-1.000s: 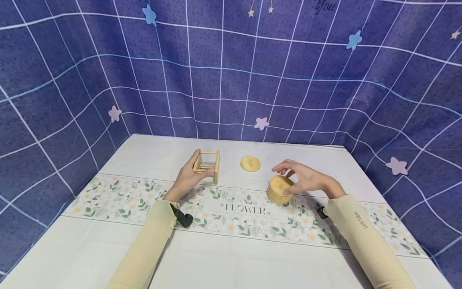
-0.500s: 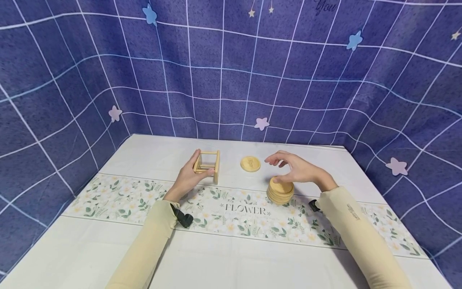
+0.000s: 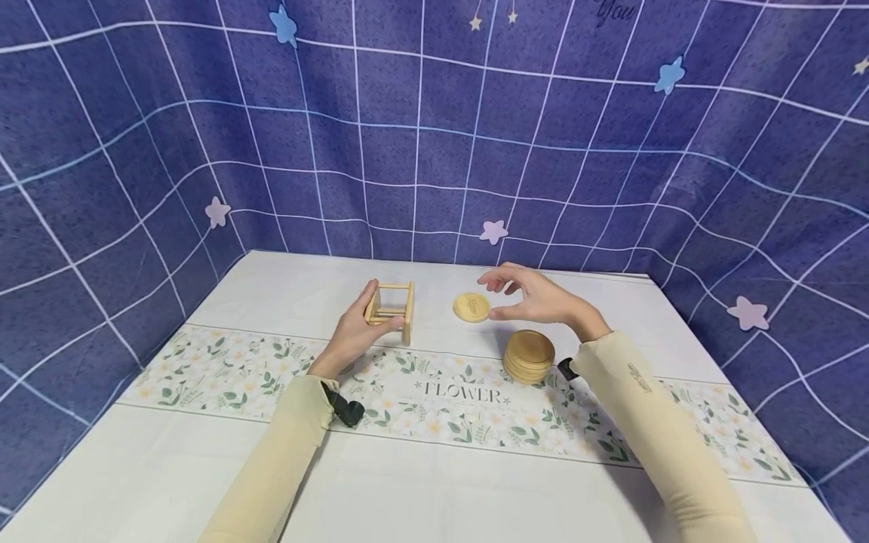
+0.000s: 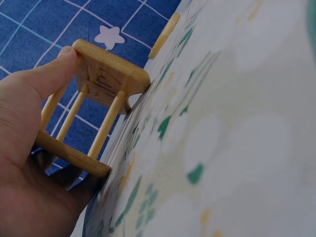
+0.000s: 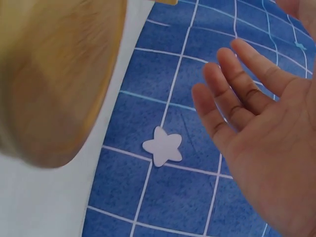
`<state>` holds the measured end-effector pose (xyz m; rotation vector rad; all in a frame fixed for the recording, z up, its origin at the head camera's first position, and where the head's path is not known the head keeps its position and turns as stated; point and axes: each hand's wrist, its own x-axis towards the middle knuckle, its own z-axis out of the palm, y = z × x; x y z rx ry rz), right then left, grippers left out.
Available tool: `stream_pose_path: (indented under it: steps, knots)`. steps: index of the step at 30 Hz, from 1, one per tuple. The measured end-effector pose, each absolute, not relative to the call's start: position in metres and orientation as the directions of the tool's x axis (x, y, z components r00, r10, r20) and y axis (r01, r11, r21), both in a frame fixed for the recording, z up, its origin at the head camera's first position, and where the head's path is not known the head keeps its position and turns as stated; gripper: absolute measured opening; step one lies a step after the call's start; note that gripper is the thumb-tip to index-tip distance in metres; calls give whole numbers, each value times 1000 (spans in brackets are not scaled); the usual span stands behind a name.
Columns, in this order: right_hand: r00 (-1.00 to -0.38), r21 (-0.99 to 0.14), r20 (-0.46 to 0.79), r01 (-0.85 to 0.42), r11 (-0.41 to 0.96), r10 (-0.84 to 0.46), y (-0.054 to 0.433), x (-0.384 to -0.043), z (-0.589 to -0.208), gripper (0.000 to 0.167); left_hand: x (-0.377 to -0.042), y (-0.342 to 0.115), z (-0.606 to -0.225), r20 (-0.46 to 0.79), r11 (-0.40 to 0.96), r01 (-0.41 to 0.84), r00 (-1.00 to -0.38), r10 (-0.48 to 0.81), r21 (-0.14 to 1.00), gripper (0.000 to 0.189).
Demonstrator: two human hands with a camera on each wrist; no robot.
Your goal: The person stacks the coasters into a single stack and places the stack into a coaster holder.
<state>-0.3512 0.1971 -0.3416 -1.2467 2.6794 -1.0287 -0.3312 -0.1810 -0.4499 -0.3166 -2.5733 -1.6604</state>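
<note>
Wooden rack sits within the left grip.

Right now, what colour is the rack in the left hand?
Yellowish tan, like pale wood; the rack shows best in the left wrist view.

Long cream sleeves, left and right, each ending in a cuff; small dark lettering on the elbow side of the right cuff. Black wrist fittings at both cuffs. Beyond them, left hand and right hand bare.

Disc stack, lone disc on table
</note>
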Motion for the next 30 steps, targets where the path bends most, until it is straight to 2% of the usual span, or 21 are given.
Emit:
stream_pose_path:
  steps: [17, 30]
  knots:
    - [-729, -552, 261, -651, 521, -633, 163, -363, -330, 55, -332, -179, -449, 159, 393, 203, -977, 142, 897, 112]
    - [-792, -494, 244, -598, 631, -559, 127, -376, -328, 63, -333, -181, -451, 179, 386, 223, -973, 148, 895, 111]
